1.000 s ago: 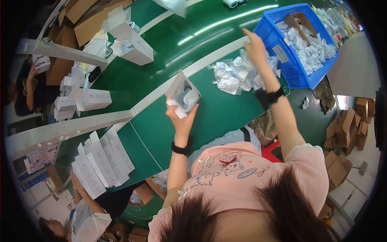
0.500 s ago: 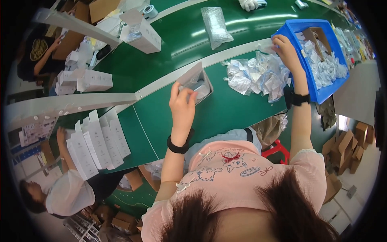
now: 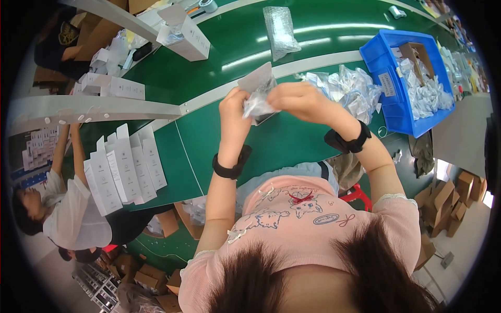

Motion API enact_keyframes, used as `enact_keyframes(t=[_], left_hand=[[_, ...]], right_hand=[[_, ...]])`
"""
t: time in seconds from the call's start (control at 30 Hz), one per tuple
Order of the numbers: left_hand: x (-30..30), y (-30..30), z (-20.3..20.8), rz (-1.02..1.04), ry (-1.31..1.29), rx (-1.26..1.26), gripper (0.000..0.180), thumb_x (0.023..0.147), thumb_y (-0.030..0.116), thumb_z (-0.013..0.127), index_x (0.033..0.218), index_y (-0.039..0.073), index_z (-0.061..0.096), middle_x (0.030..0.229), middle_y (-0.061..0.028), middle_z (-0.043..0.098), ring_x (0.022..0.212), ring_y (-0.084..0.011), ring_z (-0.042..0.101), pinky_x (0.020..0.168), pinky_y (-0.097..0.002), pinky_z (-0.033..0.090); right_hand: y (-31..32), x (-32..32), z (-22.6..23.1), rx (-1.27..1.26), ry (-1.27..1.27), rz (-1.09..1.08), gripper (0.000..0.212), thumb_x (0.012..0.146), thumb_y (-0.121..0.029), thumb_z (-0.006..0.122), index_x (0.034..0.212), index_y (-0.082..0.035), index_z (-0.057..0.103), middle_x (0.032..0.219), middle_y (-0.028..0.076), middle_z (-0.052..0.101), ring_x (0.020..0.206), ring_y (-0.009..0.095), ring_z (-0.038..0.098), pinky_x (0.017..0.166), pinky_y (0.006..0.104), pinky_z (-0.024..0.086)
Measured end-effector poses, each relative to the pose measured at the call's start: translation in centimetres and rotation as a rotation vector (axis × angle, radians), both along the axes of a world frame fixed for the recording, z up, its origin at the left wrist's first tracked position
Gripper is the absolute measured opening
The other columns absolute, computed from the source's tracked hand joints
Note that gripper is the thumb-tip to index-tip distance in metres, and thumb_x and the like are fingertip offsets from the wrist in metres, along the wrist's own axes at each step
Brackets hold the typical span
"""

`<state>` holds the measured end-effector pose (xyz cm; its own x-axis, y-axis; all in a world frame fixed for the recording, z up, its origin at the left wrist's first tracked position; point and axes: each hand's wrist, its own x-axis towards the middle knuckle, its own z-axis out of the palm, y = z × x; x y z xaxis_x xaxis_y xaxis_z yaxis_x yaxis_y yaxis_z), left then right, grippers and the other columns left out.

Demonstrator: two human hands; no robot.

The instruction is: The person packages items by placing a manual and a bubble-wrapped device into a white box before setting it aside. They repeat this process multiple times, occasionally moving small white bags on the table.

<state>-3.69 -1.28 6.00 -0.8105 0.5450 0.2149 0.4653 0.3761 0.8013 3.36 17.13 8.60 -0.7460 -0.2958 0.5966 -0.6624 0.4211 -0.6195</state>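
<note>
A small white box (image 3: 255, 76) stands on the green table in front of me, its lid flap raised. My left hand (image 3: 234, 113) is closed at the box's left edge, fingers curled by the flap. A crinkled clear plastic bag (image 3: 255, 106) lies over the box's opening, between both hands. My right hand (image 3: 298, 100) pinches this bag from the right; its contents cannot be made out. Just beyond the right hand spreads a pile of clear plastic bags (image 3: 360, 96) with whitish and bluish contents.
A blue bin (image 3: 389, 86) holding more bags stands at the right. Several white boxes (image 3: 121, 169) stand in a group at the left, near a co-worker (image 3: 78, 208). A bubble-wrap pouch (image 3: 282, 32) and an open white box (image 3: 190, 41) lie beyond the metal rail (image 3: 214, 100).
My right hand has come left from the bag pile to the box, bringing a clear plastic bag. My left hand has closed at the box's edge. The co-worker's arms have shifted.
</note>
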Motion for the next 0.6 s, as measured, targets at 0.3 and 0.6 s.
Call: enact_keyframes(t=[0.3, 0.6], left_hand=[[-0.6, -0.3, 1.0, 0.081, -0.157, -0.042, 0.013, 0.062, 0.003, 0.067, 0.067, -0.003, 0.056, 0.066, -0.011, 0.053, 0.054, -0.0239, 0.048, 0.051, -0.0291, 0.038], [-0.2, -0.5, 0.2, 0.087, -0.142, -0.03, 0.013, 0.064, 0.005, 0.067, 0.071, -0.001, 0.057, 0.075, -0.0118, 0.056, 0.062, -0.0244, 0.055, 0.055, -0.0309, 0.041]], right_hand=[[-1.6, 0.5, -1.1, 0.508, 0.095, -0.071, 0.024, 0.065, -0.01, 0.061, 0.087, -0.005, 0.054, 0.08, 0.006, 0.055, 0.084, 0.022, 0.054, 0.082, 0.0369, 0.042], [-2.4, 1.1, -3.6, 0.536, 0.019, -0.052, 0.039, 0.064, -0.017, 0.069, 0.098, -0.006, 0.055, 0.106, 0.011, 0.053, 0.095, 0.026, 0.053, 0.095, 0.0432, 0.033]])
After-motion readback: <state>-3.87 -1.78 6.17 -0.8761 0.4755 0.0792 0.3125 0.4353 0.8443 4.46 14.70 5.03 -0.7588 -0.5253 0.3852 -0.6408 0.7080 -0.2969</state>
